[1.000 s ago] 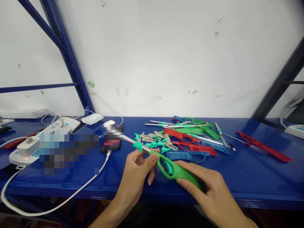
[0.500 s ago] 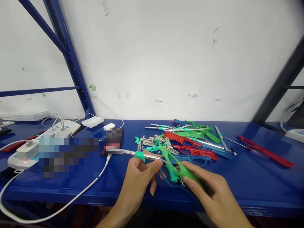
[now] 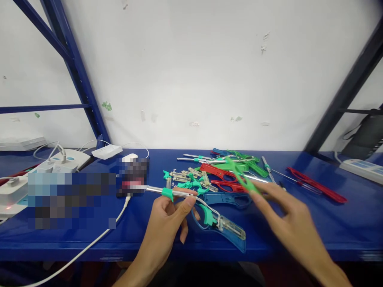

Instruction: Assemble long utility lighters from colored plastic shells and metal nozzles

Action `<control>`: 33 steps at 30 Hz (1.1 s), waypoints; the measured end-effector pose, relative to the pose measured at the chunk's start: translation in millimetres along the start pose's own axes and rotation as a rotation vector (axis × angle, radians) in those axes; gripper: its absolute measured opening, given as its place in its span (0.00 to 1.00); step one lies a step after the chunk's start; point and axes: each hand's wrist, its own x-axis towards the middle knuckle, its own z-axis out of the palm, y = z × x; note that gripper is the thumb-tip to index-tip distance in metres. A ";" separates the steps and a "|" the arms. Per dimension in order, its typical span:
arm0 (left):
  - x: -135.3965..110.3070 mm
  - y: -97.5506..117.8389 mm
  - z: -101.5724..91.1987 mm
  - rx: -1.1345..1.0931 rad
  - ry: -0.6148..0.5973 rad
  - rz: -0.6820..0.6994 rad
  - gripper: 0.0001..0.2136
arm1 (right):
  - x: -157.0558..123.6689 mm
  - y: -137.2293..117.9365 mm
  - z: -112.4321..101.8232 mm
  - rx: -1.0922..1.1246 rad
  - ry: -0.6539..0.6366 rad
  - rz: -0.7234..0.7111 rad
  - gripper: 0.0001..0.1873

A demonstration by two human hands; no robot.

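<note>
My left hand [image 3: 167,223] pinches the metal tube with a teal collar [image 3: 167,193] of an opened gas lighter. Its blue half shell [image 3: 231,236], with a teal trigger and clear inner parts, hangs from the tube just above the blue shelf [image 3: 314,235]. My right hand [image 3: 287,217] reaches out to the right of it, blurred by motion. Its fingertips hold a green shell half [image 3: 239,175] over the pile of lighter parts [image 3: 221,173].
The pile holds red, green and blue shells, metal tubes and small teal pieces. A long red shell [image 3: 317,185] lies to the right. White power strips [image 3: 64,161] and a white cable [image 3: 89,245] sit on the left. Blue rack posts [image 3: 74,67] frame the white wall.
The green shell half has come off the lighter. My right hand has carried it up and right toward the pile. The left hand keeps the tube, with the blue half now exposed.
</note>
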 end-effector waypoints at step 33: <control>-3.5 4.6 -1.5 -0.068 -0.038 -0.001 0.12 | 56.3 29.1 -32.3 -0.305 -0.497 -0.205 0.16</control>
